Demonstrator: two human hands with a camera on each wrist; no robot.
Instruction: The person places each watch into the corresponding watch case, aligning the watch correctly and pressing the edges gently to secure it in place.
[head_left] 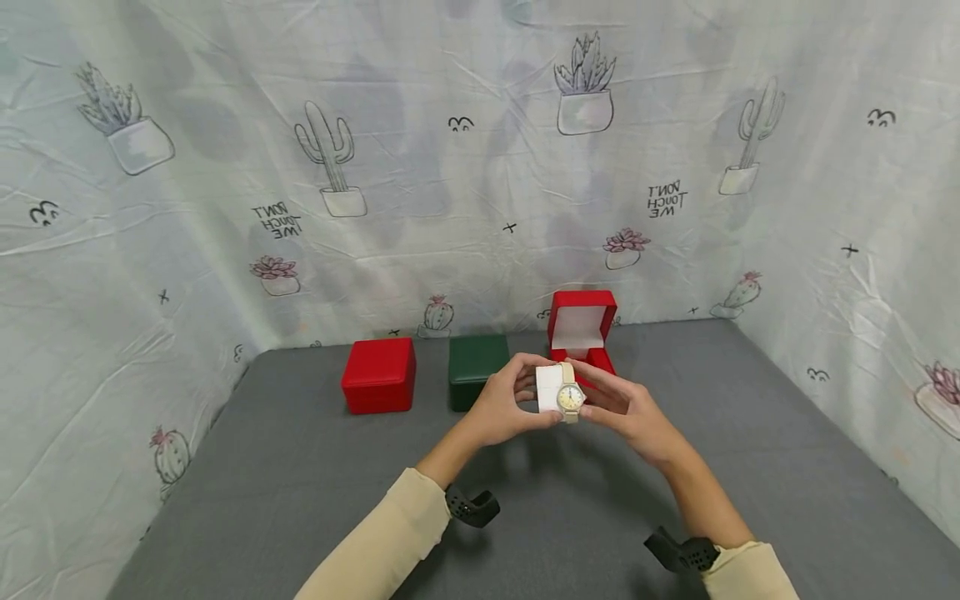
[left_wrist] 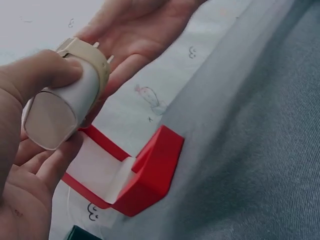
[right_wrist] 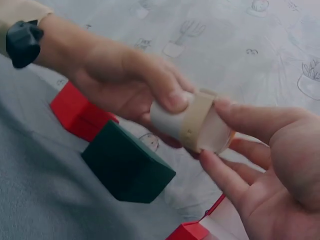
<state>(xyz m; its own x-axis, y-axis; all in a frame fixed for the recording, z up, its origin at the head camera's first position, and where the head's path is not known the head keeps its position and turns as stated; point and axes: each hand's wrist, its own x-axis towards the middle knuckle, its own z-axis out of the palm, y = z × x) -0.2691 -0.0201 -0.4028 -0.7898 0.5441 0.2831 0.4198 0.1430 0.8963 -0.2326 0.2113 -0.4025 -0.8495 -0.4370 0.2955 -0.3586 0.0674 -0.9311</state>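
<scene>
A wristwatch (head_left: 571, 398) with a cream strap and a pale round dial is wrapped around a white watch cushion (head_left: 548, 387). My left hand (head_left: 504, 407) grips the cushion's left end, thumb pressed on its side in the left wrist view. From the other side, my right hand (head_left: 633, 418) pinches the watch end, with its thumb and fingertips at the strap's edge in the right wrist view. Both hands hold the pair up in front of an open red watch box (head_left: 583, 298), whose raised lid shows a white lining; the hands partly cover its base.
Left of the open box stand a closed dark green box (head_left: 477, 357) and a closed red box (head_left: 378, 371). All three are on a grey cloth-covered table (head_left: 300, 467). A white curtain (head_left: 450, 183) printed with potted plants encloses the back and sides.
</scene>
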